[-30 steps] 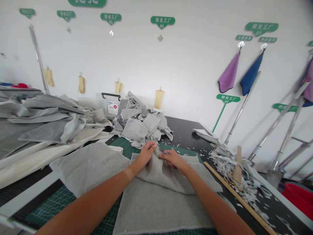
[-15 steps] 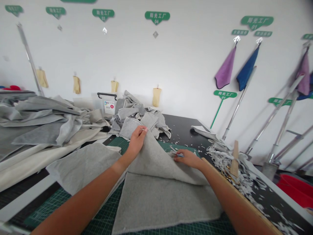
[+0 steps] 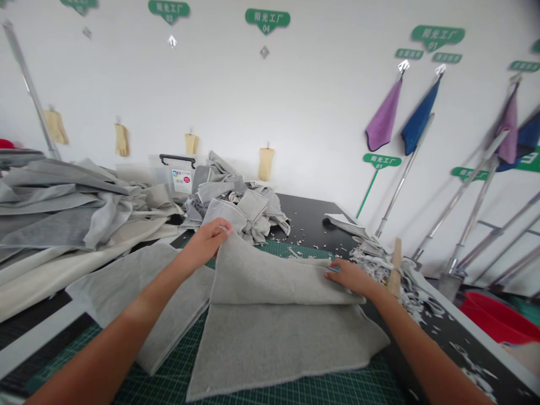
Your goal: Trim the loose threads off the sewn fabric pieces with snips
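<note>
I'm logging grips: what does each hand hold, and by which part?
Left hand: grey felt-like fabric piece, by its far left corner. Right hand: slim bluish tool, mostly hidden; held part unclear, as is any grip on the fabric.

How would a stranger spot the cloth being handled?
On the black table, find the green mat. Over it, between the left hand and right hand, stretches a grey cloth. Unlike the grey heap behind, it has its left corner pinched up.
</note>
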### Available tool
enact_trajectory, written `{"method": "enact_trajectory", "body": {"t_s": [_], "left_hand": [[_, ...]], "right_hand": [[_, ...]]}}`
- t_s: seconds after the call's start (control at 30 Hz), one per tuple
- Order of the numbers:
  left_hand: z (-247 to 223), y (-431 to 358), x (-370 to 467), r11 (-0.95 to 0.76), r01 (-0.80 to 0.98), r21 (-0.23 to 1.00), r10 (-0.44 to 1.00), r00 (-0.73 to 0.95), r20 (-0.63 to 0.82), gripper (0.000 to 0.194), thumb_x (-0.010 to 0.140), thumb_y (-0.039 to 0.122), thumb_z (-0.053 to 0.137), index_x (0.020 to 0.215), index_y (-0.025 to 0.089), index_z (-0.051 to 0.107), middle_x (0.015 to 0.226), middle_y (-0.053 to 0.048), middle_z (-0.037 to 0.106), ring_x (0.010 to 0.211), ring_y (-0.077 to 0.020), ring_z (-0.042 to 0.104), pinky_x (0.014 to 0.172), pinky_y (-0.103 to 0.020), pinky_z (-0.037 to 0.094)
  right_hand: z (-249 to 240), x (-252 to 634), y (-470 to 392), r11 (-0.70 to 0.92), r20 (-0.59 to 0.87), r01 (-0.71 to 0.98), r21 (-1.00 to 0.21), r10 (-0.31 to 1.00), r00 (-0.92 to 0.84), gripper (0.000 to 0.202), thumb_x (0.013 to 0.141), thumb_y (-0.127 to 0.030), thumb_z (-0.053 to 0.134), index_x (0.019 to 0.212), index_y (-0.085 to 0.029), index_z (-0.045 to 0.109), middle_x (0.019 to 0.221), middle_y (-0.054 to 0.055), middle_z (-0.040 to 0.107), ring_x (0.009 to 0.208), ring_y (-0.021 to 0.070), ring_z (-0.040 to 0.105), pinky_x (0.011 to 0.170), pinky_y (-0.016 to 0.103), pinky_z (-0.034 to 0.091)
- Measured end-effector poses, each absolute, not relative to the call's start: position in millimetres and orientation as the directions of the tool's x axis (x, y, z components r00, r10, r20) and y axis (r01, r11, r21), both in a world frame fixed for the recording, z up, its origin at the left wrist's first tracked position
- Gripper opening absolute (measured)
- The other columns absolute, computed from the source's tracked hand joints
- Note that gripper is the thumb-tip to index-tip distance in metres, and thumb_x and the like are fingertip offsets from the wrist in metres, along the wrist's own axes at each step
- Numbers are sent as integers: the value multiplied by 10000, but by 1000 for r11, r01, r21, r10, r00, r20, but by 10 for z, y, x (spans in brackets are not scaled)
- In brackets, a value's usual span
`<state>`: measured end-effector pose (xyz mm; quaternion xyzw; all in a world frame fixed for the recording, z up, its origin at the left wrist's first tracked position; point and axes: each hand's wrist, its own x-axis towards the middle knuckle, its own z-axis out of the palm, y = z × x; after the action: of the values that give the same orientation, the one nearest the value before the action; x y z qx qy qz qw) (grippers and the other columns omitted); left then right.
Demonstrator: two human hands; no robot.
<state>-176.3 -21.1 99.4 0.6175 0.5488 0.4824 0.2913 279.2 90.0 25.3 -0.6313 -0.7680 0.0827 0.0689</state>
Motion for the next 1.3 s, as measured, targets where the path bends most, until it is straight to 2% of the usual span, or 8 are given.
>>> {"method": "enact_trajectory", "body": {"t_s": [0.1, 0.27, 0.43, 0.57, 0.7, 0.8, 1.03, 1.3], "left_hand": [[1007, -319, -1914, -90, 619, 780, 996, 59, 68, 272, 819, 437, 556, 982, 226, 604, 656, 19, 576, 524, -169, 570, 442, -225, 422], [908, -452, -2021, 35, 832, 553, 973, 97, -208, 260, 801, 284, 499, 1034, 227, 597, 741, -21, 655, 541, -210, 629, 457, -257, 429], [858, -433, -1844, -83, 973, 215, 997, 79, 28, 319, 787, 163, 506, 1080, 210, 623, 914, -83, 712, 885, -266, 671, 708, -312, 442], [1038, -358, -1399, -245, 923, 297, 967, 211, 141, 268, 888, 265, 488, 1108, 211, 631, 977, -74, 719, 906, -234, 661, 754, -299, 436], [1143, -215, -839, -457, 783, 421, 885, 450, 124, 252, 905, 299, 491, 1070, 242, 673, 973, -36, 734, 908, -208, 666, 747, -275, 450], [1004, -33, -422, -502, 760, 413, 853, 515, 88, 247, 896, 299, 510, 1053, 243, 692, 967, -44, 737, 911, -217, 670, 747, -291, 459], [308, 281, 310, -451, 869, 202, 883, 403, 240, 290, 893, 315, 562, 1110, 140, 640, 1185, -167, 646, 1115, -316, 581, 921, -416, 456], [79, 185, 335, -436, 866, 245, 860, 320, 398, 171, 919, 305, 550, 1009, 168, 599, 1118, -133, 612, 1080, -290, 520, 920, -425, 396]], "right_hand": [[186, 2838, 890, 75, 35, 979, -188, 997, -70, 517, 841, -533, 599, 1146, -123, 676, 1109, 192, 722, 1044, 337, 670, 862, 366, 459], [213, 2922, 857, 81, 37, 973, -214, 997, -74, 348, 825, -434, 634, 1004, -152, 732, 1013, 149, 750, 977, 298, 688, 798, 318, 444], [285, 2969, 809, 97, 36, 961, -261, 995, -90, 234, 842, -347, 598, 885, -183, 758, 898, 95, 760, 888, 248, 693, 730, 280, 428], [294, 2952, 733, 82, 30, 950, -300, 997, -77, 294, 869, -409, 569, 887, -180, 754, 856, 79, 753, 837, 229, 688, 695, 272, 423], [235, 2922, 634, 31, 23, 946, -322, 999, -25, 318, 839, -449, 617, 944, -173, 735, 896, 86, 751, 847, 240, 689, 689, 276, 420], [181, 2917, 570, 2, 39, 943, -333, 999, 12, 316, 815, -417, 652, 1005, -171, 707, 997, 99, 745, 919, 254, 684, 729, 280, 428], [132, 2921, 489, -22, 110, 942, -335, 992, 63, 293, 830, -400, 629, 1026, -190, 687, 1080, 116, 725, 1016, 286, 665, 794, 312, 430], [172, 2893, 486, 31, 150, 916, -399, 988, 32, 270, 885, -396, 562, 998, -208, 719, 1049, 90, 741, 1003, 250, 667, 824, 286, 439]]}}
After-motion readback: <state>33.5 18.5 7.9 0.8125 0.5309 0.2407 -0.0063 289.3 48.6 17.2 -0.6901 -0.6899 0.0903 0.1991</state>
